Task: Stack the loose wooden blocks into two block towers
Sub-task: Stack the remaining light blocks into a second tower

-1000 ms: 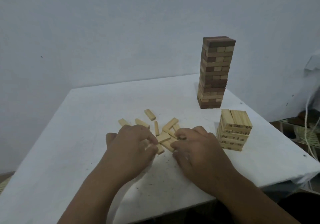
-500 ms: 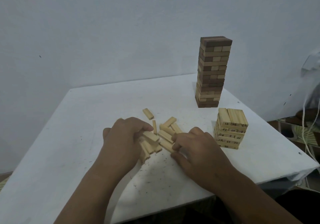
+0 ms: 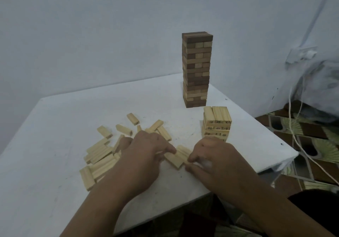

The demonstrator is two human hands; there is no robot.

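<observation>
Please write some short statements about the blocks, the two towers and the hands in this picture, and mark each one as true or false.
1. The dark tower is taller than the pale tower. True.
2. The pale tower stands farther from the person than the dark tower. False: it stands nearer, in front of the dark one.
3. Both hands touch a small group of blocks lying between them on the table. True: the left hand and right hand press on it from either side.
4. All loose blocks are already stacked. False: many pale blocks lie scattered to the left.
5. The pale tower has numbers on its blocks. True.
</observation>
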